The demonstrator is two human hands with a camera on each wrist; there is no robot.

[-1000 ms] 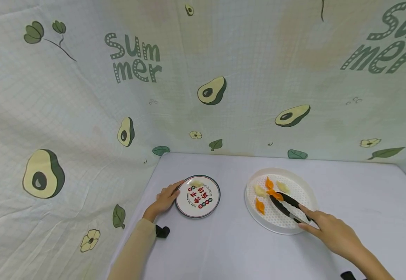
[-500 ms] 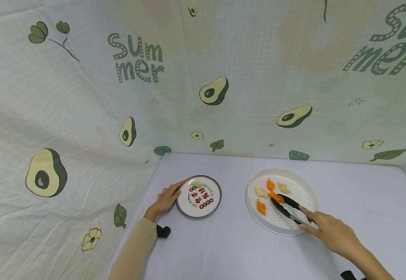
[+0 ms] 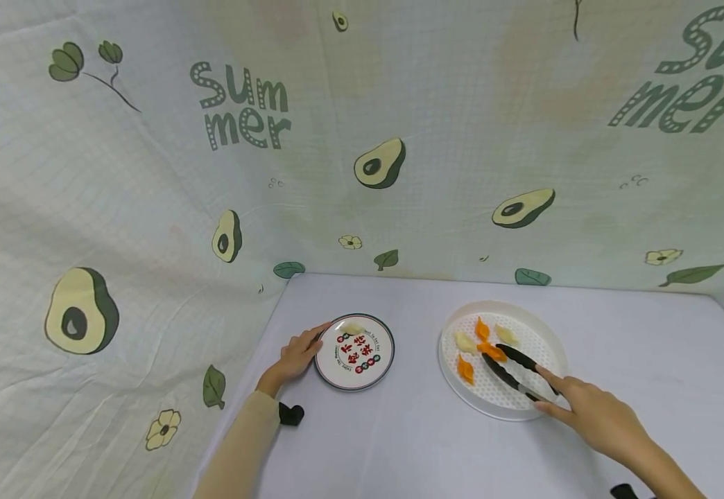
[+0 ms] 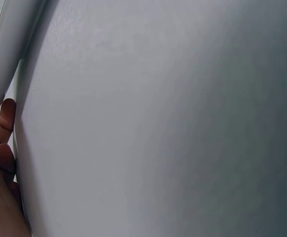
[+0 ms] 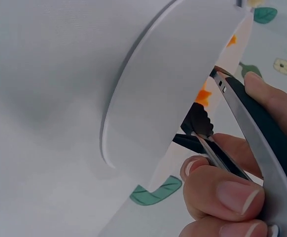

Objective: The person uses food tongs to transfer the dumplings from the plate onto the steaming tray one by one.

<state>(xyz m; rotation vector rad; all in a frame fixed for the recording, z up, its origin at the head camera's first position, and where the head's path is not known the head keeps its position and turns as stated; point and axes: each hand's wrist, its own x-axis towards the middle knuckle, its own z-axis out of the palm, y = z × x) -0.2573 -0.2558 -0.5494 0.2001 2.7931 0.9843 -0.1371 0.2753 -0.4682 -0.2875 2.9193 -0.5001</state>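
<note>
My right hand holds a pair of black-tipped tongs, thumb and fingers on their two arms. The tong tips stand apart at an orange dumpling-shaped piece in the round white tray. In the right wrist view the tongs reach over the tray's rim, which hides most of the food. Beside it are two more orange pieces and two pale yellow ones. At the left, my left hand pinches the rim of a small printed plate, which bears a pale piece.
A white-covered table lies under both dishes, with a gap of cloth between them. Behind it and at the left hangs a cloth printed with avocados and leaves. A black wrist strap shows by the left sleeve.
The tong tips have shifted slightly and stand a little wider around the orange piece. The left hand and the plate stay where they were.
</note>
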